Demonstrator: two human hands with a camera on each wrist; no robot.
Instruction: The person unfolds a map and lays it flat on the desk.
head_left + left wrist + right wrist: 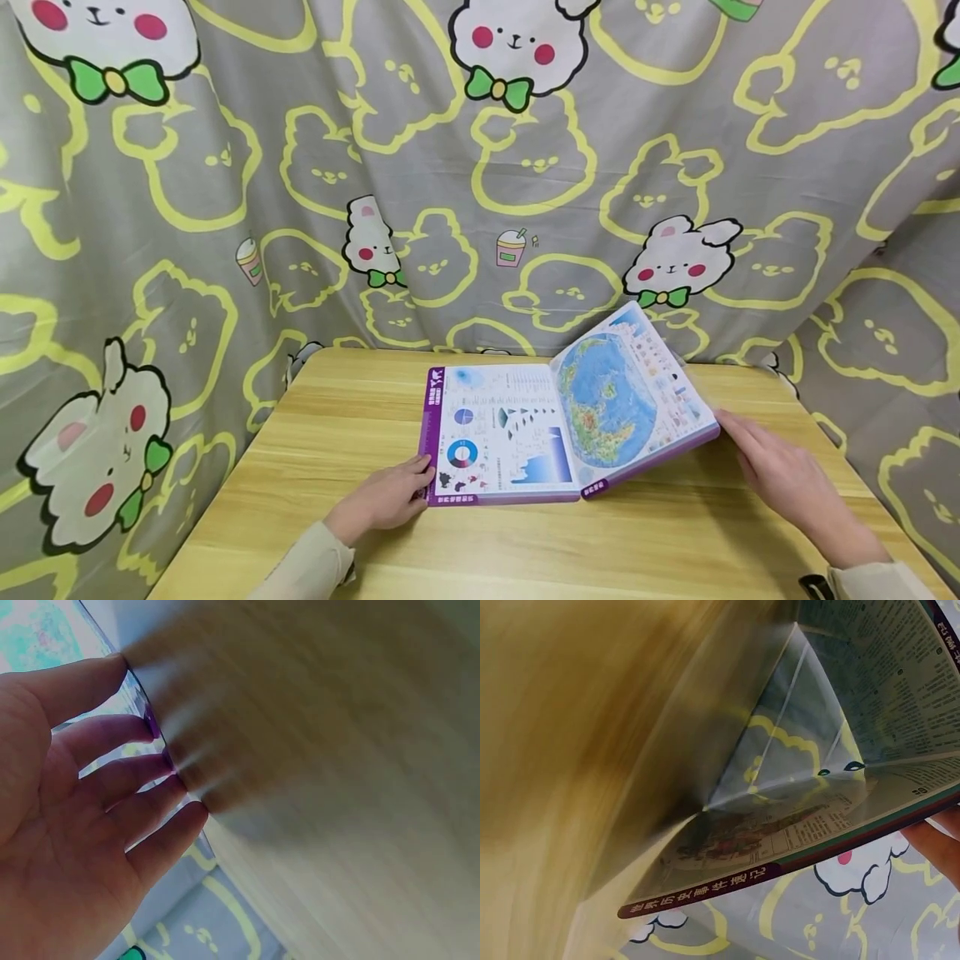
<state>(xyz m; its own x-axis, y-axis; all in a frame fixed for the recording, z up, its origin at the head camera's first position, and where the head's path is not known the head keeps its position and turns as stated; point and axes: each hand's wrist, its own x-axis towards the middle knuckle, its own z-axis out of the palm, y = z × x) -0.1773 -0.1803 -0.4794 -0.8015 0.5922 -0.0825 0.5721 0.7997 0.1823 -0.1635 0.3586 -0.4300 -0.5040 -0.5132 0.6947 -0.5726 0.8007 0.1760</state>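
Note:
A fold-out map book (506,433) with purple edges lies spread on the table. Charts and graphs fill its left panel; the right part, tilted up, carries a blue world map (607,400). My left hand (386,496) is at the lower left edge, its fingers extended and fingertips against that edge in the left wrist view. At the raised part's right corner, my right hand (787,475) touches the outer edge with nearly straight fingers. The right wrist view shows folded panels (780,825) standing at an angle, with fingertips (934,847) of that hand beside the lower panel's edge.
The wooden table (337,408) extends around the book on both sides and in front. Behind it hangs a grey curtain (450,175) with yellow outlines and white cartoon animals. A black band (816,587) shows at the right sleeve.

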